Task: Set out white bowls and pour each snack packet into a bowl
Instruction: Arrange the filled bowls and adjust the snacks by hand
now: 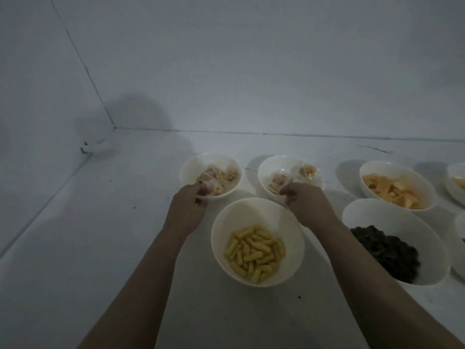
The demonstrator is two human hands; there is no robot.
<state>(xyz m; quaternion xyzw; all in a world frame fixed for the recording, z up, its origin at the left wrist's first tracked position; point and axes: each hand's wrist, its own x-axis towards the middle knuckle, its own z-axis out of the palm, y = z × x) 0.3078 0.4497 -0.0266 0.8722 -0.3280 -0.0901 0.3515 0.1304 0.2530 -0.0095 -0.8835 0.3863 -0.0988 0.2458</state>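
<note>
Several white bowls stand on a white surface. The near middle bowl holds yellow stick snacks. Behind it, the far left bowl and the far middle bowl each hold clear snack packets with pale pieces inside. My left hand pinches a clear packet at the near rim of the far left bowl. My right hand pinches another clear packet lying in the far middle bowl. A second packet lies at that bowl's right side.
To the right stand a bowl of orange chips and a bowl of dark snacks. Two more bowls are cut off at the right edge. White walls meet in a corner at the back left. The light is dim.
</note>
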